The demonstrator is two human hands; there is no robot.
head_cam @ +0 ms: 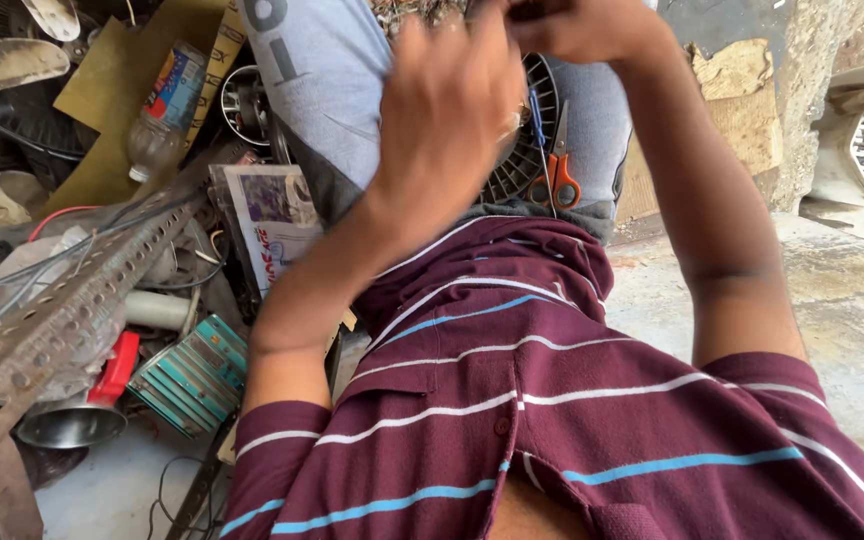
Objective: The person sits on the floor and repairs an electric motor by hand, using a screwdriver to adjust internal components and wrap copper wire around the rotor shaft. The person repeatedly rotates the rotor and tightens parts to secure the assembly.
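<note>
**Hands raised over a fan grille**

Both hands are lifted close to the camera; the left hand [447,120] and right hand [582,25] blur, so their grip cannot be told. Just beyond them lie a grille [532,150] and scissors [559,170]. Scrap clutters the concrete floor [852,300] leftward.

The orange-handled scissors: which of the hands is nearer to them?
Left. The left hand hangs just beside the scissors, to their left; the right hand is above them, further off.
</note>
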